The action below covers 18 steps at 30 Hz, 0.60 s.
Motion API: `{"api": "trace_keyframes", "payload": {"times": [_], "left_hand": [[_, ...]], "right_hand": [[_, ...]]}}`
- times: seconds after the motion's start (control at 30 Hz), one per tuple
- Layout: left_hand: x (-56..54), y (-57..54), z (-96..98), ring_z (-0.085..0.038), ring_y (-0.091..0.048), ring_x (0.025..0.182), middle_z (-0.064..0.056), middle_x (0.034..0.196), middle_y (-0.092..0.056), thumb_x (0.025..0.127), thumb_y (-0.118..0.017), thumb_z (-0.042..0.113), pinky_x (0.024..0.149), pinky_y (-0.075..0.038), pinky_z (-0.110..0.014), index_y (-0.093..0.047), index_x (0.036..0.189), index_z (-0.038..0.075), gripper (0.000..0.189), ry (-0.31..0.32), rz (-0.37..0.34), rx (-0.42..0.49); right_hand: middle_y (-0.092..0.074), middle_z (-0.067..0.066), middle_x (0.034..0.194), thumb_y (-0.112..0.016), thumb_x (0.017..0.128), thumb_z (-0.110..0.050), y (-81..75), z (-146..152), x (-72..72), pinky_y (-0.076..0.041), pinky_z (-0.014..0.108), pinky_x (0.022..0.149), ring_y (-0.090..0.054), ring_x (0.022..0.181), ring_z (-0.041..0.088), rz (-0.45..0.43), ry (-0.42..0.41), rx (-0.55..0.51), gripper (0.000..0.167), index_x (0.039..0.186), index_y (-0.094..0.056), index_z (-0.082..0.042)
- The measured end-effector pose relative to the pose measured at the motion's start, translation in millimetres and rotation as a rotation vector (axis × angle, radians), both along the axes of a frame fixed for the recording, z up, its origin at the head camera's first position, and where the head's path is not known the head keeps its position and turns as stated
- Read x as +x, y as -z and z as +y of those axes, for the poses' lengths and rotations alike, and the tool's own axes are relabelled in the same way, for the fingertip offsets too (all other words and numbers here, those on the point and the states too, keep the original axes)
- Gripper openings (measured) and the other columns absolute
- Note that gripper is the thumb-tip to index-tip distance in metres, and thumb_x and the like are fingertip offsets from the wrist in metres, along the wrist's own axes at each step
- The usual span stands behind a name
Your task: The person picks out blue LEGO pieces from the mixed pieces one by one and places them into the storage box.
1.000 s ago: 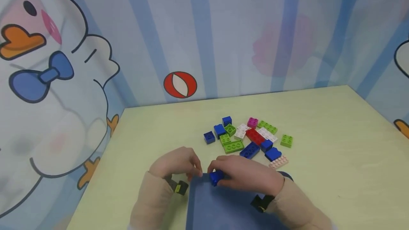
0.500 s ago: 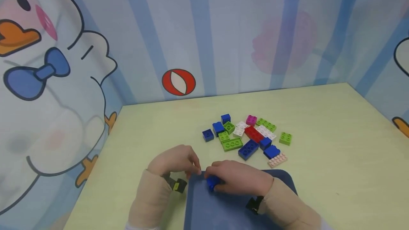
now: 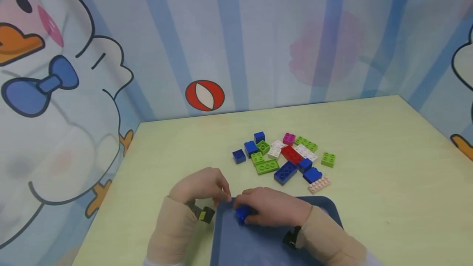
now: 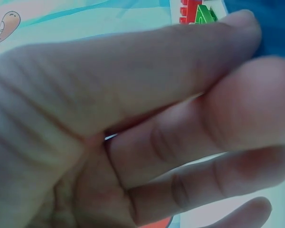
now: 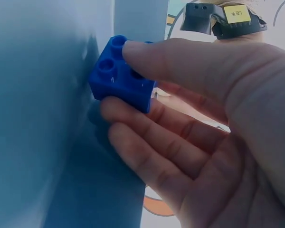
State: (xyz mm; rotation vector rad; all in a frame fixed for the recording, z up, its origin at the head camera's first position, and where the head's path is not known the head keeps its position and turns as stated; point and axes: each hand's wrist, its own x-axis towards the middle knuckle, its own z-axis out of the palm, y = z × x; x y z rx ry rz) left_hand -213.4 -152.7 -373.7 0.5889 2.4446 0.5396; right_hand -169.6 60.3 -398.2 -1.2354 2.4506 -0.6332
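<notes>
In the head view, a blue toy brick (image 3: 242, 213) is pinched between the thumb and fingers of my right hand (image 3: 275, 206), over the far left corner of a blue tray (image 3: 255, 245). The right wrist view shows the brick (image 5: 116, 88) tilted, studs partly under the thumb, close to the tray wall (image 5: 33, 118). My left hand (image 3: 203, 186) grips the tray's rim at that same corner with its fingertips. Up close, the left thumb and bent fingers (image 4: 166, 133) hide the rim itself.
Beyond the tray, several loose bricks lie on the pale yellow table (image 3: 369, 155): a red brick (image 3: 292, 155), a pink brick (image 3: 289, 138), a long green brick (image 3: 267, 166) and a dark blue brick (image 3: 285, 173). A printed cloth wall (image 3: 258, 52) stands behind.
My right hand has moved a little left and nearer the body with the blue brick, deeper over the tray corner. The left hand stays at the rim. The head view has shifted slightly.
</notes>
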Motion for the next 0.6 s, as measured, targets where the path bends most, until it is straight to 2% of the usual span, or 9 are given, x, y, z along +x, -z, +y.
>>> {"api": "trace_keyframes", "payload": {"times": [0.2,0.6], "left_hand": [[-0.8,1.2,-0.6,-0.013,-0.064,0.064,0.002,0.06,-0.066,0.09,-0.074,0.013,0.075,-0.048,-0.031,-0.076,0.08,0.018,0.012,0.006,-0.001,0.009],[-0.1,1.8,1.9,-0.012,-0.064,0.064,0.002,0.06,-0.066,0.09,-0.075,0.015,0.076,-0.048,-0.031,-0.077,0.081,0.017,0.01,-0.02,-0.025,0.0]], "right_hand": [[-0.067,-0.004,0.114,-0.075,0.093,-0.018,3.1,-1.2,-1.3,-0.05,0.028,0.093,-0.061,0.099,0.004,0.028,-0.008,0.019,0.031,0.123,-0.067,-0.015],[-0.067,-0.005,0.111,-0.075,0.092,-0.016,2.5,-0.8,0.4,-0.05,0.026,0.09,-0.06,0.094,0.002,0.02,-0.009,0.037,0.029,0.121,-0.068,-0.014]]}}
